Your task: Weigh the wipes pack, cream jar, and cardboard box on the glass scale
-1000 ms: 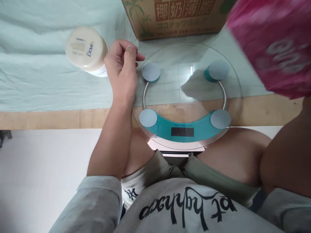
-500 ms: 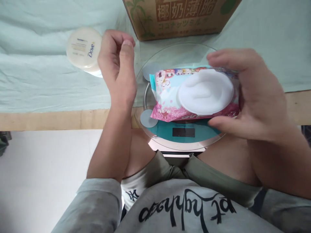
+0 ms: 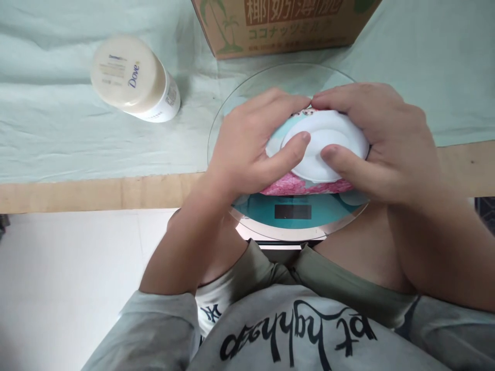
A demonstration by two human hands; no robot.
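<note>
A pack of wet wipes [image 3: 284, 185] with a white oval lid and a pink and light-blue wrapper lies on a round glass scale [image 3: 247, 93]. My left hand [image 3: 255, 139] wraps its left end, thumb resting on the lid. Around the right end is my right hand [image 3: 386, 139], its thumb also on the lid. The fingertips of both hands meet at the pack's far edge. Both ends of the wrapper are hidden under my palms. The scale's dark display [image 3: 293, 212] shows no readable figures.
A white Dove jar [image 3: 127, 74] with a cream lid stands on the pale green cloth [image 3: 46, 129] at the left. Behind the scale is a brown cardboard box [image 3: 286, 31]. The wooden table edge [image 3: 162, 193] runs along the front, and the scale overhangs it.
My left hand has moved right, from beside the Dove jar onto the pack's left end. My right hand has closed around the right end. The jar now shows fully.
</note>
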